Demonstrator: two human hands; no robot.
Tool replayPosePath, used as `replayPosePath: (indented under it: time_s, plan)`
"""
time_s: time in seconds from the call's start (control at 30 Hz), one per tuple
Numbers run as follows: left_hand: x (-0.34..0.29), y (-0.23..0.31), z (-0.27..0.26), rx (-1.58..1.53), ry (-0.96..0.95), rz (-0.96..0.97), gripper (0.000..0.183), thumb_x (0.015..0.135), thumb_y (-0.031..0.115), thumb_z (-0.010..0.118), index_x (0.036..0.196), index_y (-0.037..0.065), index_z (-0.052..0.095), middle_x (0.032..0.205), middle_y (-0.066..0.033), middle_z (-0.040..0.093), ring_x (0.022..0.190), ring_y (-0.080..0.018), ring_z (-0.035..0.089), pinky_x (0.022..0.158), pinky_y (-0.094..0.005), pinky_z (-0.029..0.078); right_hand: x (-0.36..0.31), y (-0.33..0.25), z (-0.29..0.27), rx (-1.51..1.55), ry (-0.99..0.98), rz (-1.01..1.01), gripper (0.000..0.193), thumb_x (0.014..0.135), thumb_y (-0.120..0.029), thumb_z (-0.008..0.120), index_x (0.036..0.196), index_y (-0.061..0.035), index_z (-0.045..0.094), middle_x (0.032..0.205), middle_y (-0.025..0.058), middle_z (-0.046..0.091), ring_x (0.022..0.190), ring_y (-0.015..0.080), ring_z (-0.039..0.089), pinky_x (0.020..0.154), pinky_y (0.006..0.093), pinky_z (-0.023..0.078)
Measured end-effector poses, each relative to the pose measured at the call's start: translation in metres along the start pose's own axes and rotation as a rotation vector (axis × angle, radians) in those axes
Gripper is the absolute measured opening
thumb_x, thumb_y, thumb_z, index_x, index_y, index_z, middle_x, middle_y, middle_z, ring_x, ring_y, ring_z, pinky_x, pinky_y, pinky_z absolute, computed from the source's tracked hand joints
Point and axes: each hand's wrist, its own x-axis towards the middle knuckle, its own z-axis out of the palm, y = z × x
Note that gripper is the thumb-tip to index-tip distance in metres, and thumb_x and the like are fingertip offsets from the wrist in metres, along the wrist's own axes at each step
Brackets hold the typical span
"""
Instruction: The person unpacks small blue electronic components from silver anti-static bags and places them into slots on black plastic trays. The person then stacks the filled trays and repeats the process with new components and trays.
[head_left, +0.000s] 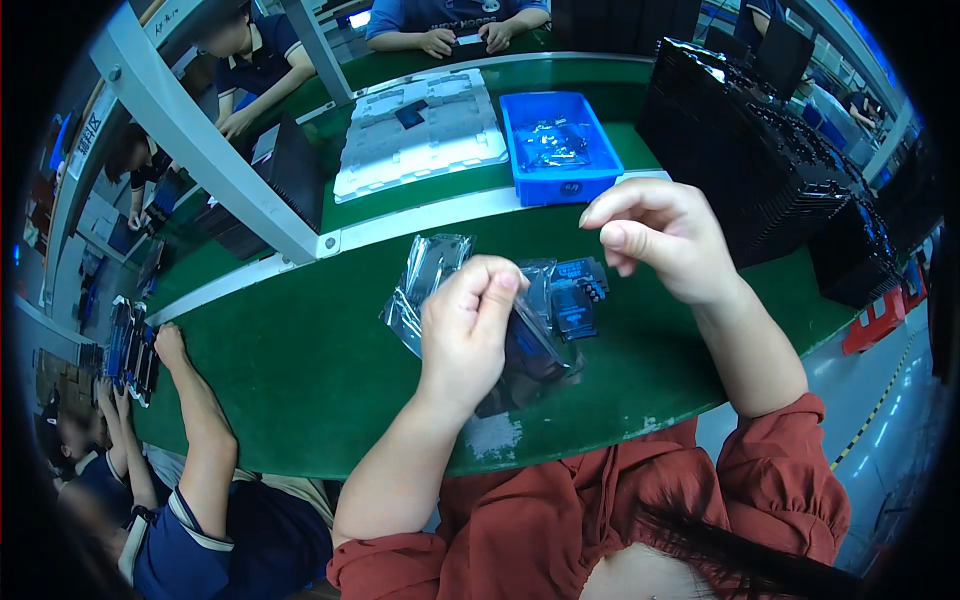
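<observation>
My left hand (465, 330) is closed around clear plastic bags, its thumb pressed on top. One crinkled bag (420, 285) sticks out on the far left side of the fist. Another clear bag (540, 345) hangs to its right, with something dark inside that I cannot make out. Just beyond that bag, a flat blue piece like a small circuit board (577, 300) lies on the green table (300, 370). My right hand (665, 240) is raised to the right of it, fingers curled, with a gap between thumb and forefinger and nothing visible in it.
A blue bin (568, 190) with small bagged parts stands ahead, beside a white foam tray (420, 150) bearing a dark piece. Tall stacks of black trays (745, 150) rise at the right. A metal post (200, 130) stands left. Co-workers sit at the left and across.
</observation>
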Motion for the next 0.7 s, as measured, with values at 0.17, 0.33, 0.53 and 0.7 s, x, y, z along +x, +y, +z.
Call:
replayPosePath:
  time_s: [0.17,0.33,0.53,0.7]
  plan:
    - [-0.005,0.006,0.005,0.135,-0.004,0.122,0.015,0.092,0.011,0.055,0.085,-0.001,0.060,0.077,-0.0104,0.062,0.066,-0.0196,0.058,0.062,-0.0298,0.046,-0.004,0.031,0.011,-0.033,-0.194,0.020,0.013,0.084,-0.013,0.067,0.090,-0.0020,0.069,0.087,0.0041,0.061,0.076,0.0112,0.057,0.063,0.0245,0.047]
    - [-0.005,0.004,0.005,0.152,0.024,0.180,0.015,0.093,0.011,0.055,0.085,-0.001,0.061,0.077,-0.0093,0.061,0.067,-0.0185,0.057,0.062,-0.0292,0.045,-0.019,0.029,0.034,-0.392,-0.141,-0.409,0.011,0.075,-0.003,0.068,0.086,-0.0050,0.067,0.095,0.0076,0.060,0.080,0.0197,0.060,0.071,0.0302,0.049]
    - [-0.007,0.003,0.005,0.123,0.043,0.161,0.019,0.095,0.014,0.053,0.086,0.000,0.062,0.079,-0.0051,0.062,0.070,-0.0111,0.055,0.065,-0.0244,0.044,-0.022,0.034,0.034,-0.350,-0.073,-0.340,0.013,0.074,-0.001,0.064,0.087,-0.0044,0.066,0.095,0.0092,0.062,0.083,0.0224,0.061,0.073,0.0327,0.049]
    - [-0.007,0.000,0.004,0.111,0.050,0.157,0.019,0.095,0.014,0.053,0.086,0.000,0.062,0.079,-0.0048,0.062,0.070,-0.0108,0.056,0.065,-0.0239,0.045,-0.022,0.037,0.034,-0.267,-0.053,-0.302,0.012,0.074,-0.001,0.064,0.086,-0.0027,0.066,0.091,0.0096,0.064,0.083,0.0227,0.062,0.074,0.0324,0.050]
